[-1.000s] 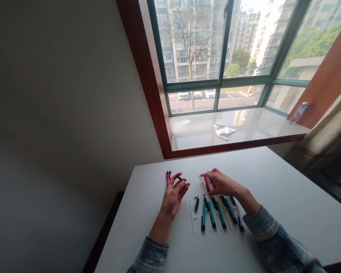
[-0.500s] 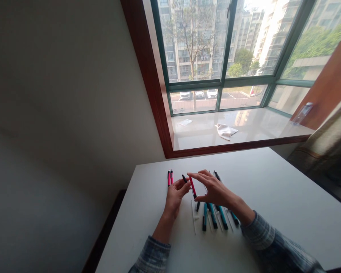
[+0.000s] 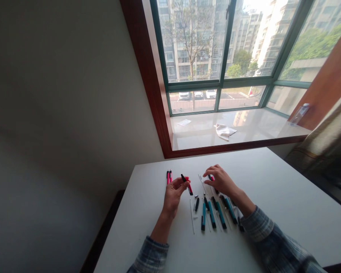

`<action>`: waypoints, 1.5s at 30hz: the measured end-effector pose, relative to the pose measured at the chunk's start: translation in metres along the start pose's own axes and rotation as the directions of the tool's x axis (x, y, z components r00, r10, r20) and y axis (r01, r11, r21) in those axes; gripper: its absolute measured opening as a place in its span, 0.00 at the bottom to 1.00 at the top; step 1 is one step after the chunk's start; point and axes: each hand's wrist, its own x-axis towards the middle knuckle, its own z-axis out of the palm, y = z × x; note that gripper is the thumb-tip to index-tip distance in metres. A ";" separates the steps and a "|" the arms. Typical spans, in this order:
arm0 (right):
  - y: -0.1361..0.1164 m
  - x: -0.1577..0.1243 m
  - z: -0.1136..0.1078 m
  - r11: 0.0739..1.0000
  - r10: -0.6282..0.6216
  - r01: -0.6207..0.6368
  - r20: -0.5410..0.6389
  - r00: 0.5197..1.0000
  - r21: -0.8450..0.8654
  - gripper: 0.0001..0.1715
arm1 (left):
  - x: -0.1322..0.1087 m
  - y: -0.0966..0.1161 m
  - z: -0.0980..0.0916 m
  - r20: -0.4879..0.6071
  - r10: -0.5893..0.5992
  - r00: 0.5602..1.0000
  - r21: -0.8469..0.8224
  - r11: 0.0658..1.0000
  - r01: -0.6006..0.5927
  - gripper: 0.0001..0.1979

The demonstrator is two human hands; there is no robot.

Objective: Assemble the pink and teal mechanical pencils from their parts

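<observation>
At a white bench [image 3: 147,212] beside a window [image 3: 199,45], our left hand [image 3: 172,195] pinches a red barrel [image 3: 190,187] and a black piece [image 3: 183,177] between thumb and fingers, lifted clear of the surface; whether the two are joined, we cannot tell. Our right hand [image 3: 221,180], thumb and fingers spread in a loose curve, grips nothing that we can see and hangs near a refill [image 3: 201,181] and a red part [image 3: 212,178] that it partly hides. Two red pens [image 3: 168,177] lie just beyond our left hand. Nearer us, teal barrels [image 3: 203,218] lie side by side, with a loose grip [image 3: 197,204] and a metal tip [image 3: 196,196] next to them. We judge the main risk to be the shared pinch: should those fingers ease, one slim piece could slip and scatter the rows. The tip, small and probably round, could roll off at a brush. Our right sleeve [image 3: 258,223], low beside the outermost parts, could drag them askew.
</observation>
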 end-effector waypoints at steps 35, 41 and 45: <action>0.022 0.070 -0.018 0.994 0.102 -0.106 0.134 0.986 0.022 0.12 | 0.004 0.000 -0.011 -0.151 0.112 0.982 0.230 0.970 -0.075 0.19; 0.027 0.102 0.015 0.999 0.009 0.003 0.238 0.971 -0.049 0.15 | 0.004 0.003 -0.012 -0.167 0.127 0.978 0.207 0.974 -0.091 0.19; 0.024 0.104 0.028 0.994 -0.018 0.044 0.255 0.967 -0.099 0.11 | 0.004 0.003 -0.014 -0.166 0.126 0.978 0.216 0.972 -0.089 0.19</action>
